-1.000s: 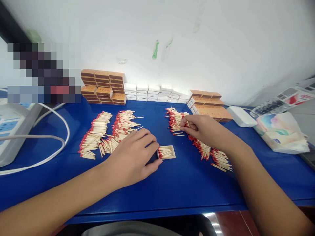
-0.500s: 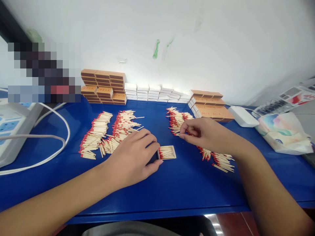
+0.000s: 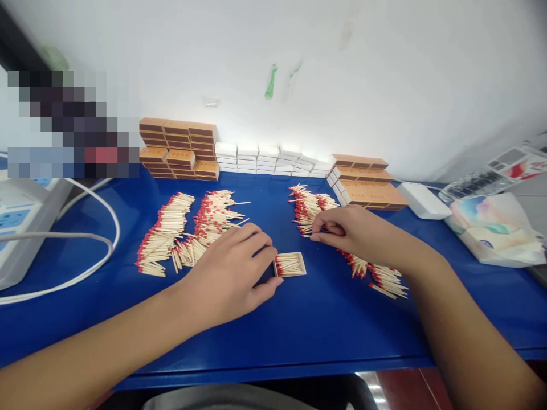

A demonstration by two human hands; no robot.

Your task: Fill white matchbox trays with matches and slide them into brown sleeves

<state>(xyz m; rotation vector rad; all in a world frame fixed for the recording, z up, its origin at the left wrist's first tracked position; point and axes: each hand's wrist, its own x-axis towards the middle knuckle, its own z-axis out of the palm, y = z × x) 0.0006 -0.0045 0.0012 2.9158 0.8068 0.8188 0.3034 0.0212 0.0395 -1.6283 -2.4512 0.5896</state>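
Observation:
On the blue table lies a small open matchbox tray partly filled with red-tipped matches. My left hand grips the tray's left end between thumb and fingers. My right hand is pinched on matches at the lower edge of the right match pile, which runs on to the right behind my wrist. A second, larger spread of matches lies to the left of my left hand.
Along the wall stand stacks of brown matchboxes, white inner trays and more brown boxes. A white cable and power strip lie left; a white box and tissue pack lie right.
My right hand has drawn slightly left and down along the right pile, closing its fingertips on matches. My left hand and the tray have stayed put.

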